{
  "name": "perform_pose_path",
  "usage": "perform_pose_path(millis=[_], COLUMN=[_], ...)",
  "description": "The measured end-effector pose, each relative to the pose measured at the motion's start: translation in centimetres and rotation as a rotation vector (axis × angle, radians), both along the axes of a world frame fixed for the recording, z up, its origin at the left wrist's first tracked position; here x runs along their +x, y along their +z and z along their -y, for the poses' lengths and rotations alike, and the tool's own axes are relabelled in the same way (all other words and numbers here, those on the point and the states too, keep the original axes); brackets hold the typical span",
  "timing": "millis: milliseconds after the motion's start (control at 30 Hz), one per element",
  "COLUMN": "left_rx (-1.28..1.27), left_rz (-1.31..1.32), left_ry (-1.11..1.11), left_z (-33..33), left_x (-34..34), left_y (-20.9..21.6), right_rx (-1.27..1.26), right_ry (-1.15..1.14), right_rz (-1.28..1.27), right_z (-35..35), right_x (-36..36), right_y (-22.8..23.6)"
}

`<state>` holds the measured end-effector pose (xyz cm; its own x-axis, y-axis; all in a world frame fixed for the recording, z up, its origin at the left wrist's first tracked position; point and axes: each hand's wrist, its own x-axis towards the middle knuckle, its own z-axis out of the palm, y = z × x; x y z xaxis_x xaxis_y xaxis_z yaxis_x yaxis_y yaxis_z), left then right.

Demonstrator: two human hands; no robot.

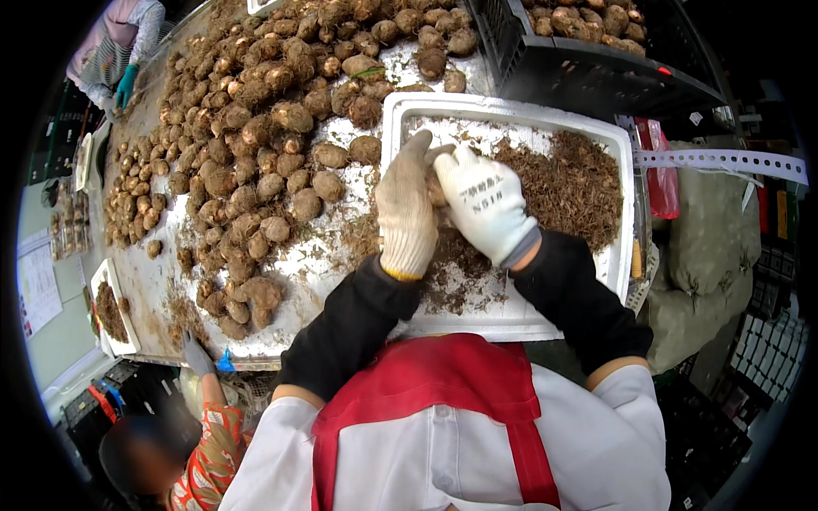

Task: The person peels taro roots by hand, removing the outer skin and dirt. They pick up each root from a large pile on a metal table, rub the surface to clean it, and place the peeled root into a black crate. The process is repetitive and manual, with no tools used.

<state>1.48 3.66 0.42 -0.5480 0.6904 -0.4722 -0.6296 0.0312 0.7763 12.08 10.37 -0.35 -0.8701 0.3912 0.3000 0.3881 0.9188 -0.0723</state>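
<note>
My left hand [402, 213], in a cream knit glove, and my right hand [490, 209], in a white glove with dark print, meet over the left half of a white foam tray [626, 230]. Between them is a brown taro [436, 192], mostly hidden by my fingers and palms. Both hands look closed around it. Loose brown fibres and scrapings [588, 187] cover the tray's right side, with more dark crumbs below my hands. To the left, a big heap of hairy brown taros [247, 162] spreads across the table.
A black crate [588, 89] of taros stands beyond the tray. At right are a perforated strip [724, 162], a red plastic bag [660, 179] and pale sacks [703, 247]. Lower left, a co-worker's grey-gloved hand [198, 356] reaches onto the table; another person's teal glove [126, 85] is far left.
</note>
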Motion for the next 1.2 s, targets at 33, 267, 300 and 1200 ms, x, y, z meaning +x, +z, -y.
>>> perform_pose_path(millis=[33, 267, 300, 1200], left_rx=[0.022, 0.076, 0.060, 0.045], left_rz=[-0.322, -1.159, -0.781, -0.173], left_ry=[-0.082, -0.733, -0.731, -0.452], left_z=[0.3, 0.3, -0.3, 3.9], left_x=[-0.2, -6.2, -6.7, -4.7], left_y=[-0.7, -5.2, -5.8, 0.3], right_rx=[-0.010, -0.044, -0.034, -0.631], right_ry=[-0.021, -0.011, -0.001, -0.067], right_rz=[0.028, 0.203, 0.213, -0.252], right_z=[-0.3, -0.4, -0.3, 0.6], right_x=[-0.1, -0.4, -0.5, 2.2], right_y=[-0.1, 0.1, 0.1, 1.4])
